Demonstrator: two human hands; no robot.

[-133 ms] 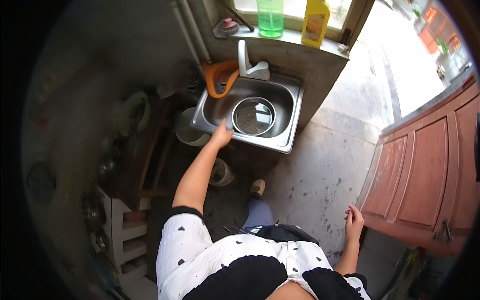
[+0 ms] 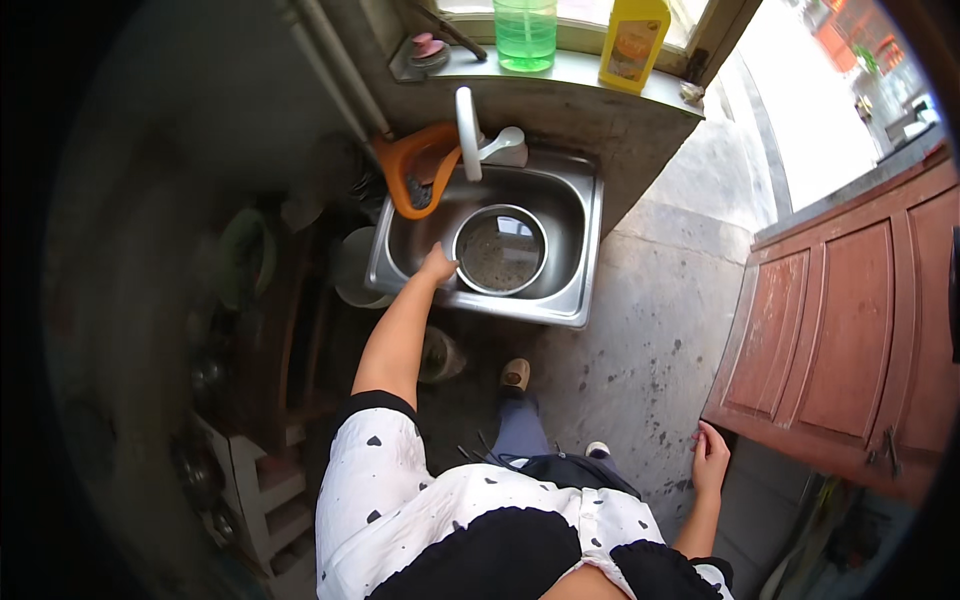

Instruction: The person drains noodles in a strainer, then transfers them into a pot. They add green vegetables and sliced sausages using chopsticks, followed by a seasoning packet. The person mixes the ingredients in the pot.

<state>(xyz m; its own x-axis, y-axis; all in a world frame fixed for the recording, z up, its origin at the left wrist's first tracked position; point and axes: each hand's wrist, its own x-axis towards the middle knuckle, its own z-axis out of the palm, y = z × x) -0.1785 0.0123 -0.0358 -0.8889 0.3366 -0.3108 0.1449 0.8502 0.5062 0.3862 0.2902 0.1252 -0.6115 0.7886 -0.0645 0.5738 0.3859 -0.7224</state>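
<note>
Round metal pan [image 2: 543, 264] of water [image 2: 492, 264], set in the steel sink [image 2: 568, 228]; left hand [image 2: 437, 265] at its left rim, apparently steadying, grasp untellable, any shift calling for level support; right hand [image 2: 711, 458] hanging apart, loosely curled, seemingly empty.

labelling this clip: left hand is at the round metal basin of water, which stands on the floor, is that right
Only the place is wrong: the head view shows the round metal basin inside the sink. The left hand is at it.
</note>
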